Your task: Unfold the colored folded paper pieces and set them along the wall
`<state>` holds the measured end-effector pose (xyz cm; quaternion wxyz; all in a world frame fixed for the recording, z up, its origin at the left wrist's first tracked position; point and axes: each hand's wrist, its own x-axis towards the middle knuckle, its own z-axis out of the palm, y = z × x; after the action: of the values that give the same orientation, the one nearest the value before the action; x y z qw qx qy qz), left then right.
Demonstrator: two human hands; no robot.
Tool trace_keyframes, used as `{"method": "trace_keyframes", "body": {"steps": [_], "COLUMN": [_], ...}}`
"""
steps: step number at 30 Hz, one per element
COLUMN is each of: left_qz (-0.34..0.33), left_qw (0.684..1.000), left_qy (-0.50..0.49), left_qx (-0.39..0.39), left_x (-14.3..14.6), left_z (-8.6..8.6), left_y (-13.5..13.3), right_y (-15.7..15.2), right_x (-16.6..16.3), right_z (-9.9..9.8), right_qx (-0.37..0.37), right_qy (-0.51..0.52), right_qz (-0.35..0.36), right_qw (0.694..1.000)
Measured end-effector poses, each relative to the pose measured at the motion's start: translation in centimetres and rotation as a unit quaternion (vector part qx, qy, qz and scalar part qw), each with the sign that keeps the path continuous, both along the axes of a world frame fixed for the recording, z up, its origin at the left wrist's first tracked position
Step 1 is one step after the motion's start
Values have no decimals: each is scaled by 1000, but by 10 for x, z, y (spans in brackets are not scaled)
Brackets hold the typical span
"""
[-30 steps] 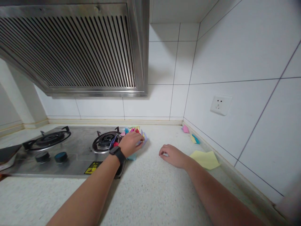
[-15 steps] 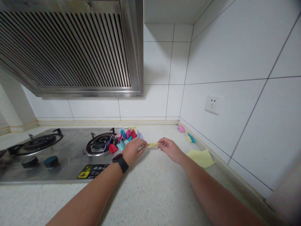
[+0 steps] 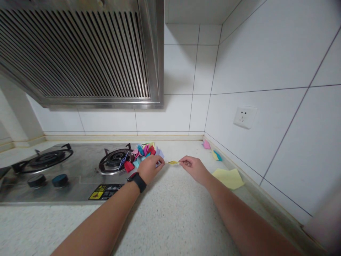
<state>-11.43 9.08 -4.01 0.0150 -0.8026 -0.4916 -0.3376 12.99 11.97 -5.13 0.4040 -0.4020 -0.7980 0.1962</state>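
Observation:
My left hand (image 3: 150, 168), with a black watch on its wrist, and my right hand (image 3: 193, 167) each pinch one end of a small folded yellow paper (image 3: 173, 162), held just above the speckled countertop (image 3: 170, 213). Right behind my left hand lies a heap of folded coloured papers (image 3: 142, 153) in pink, red, blue and purple, at the edge of the gas stove (image 3: 80, 170).
A yellow sheet (image 3: 228, 177) lies by the right wall, with a pink piece (image 3: 206, 144) and a yellow-and-blue piece (image 3: 216, 155) farther back. A steel range hood (image 3: 80, 53) hangs over the stove. A wall socket (image 3: 244, 117) sits on the right tiles.
My left hand left the heap with a yellow piece. My right hand rose from the counter and took its other end. Since half a second ago the paper has turned more edge-on.

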Motion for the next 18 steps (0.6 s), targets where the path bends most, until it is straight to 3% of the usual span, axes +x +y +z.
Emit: {"method": "trace_keyframes", "body": {"steps": [18], "left_qz": [-6], "left_qw": [1000], "left_qy": [6], "left_qx": [10], "left_x": [3], "left_z": [-3], "left_y": [-3], "right_y": [-1], "right_x": [2], "right_z": [2], "right_qx": [68], "right_qy": [-71], "right_qz": [3], "right_qw": [995]}}
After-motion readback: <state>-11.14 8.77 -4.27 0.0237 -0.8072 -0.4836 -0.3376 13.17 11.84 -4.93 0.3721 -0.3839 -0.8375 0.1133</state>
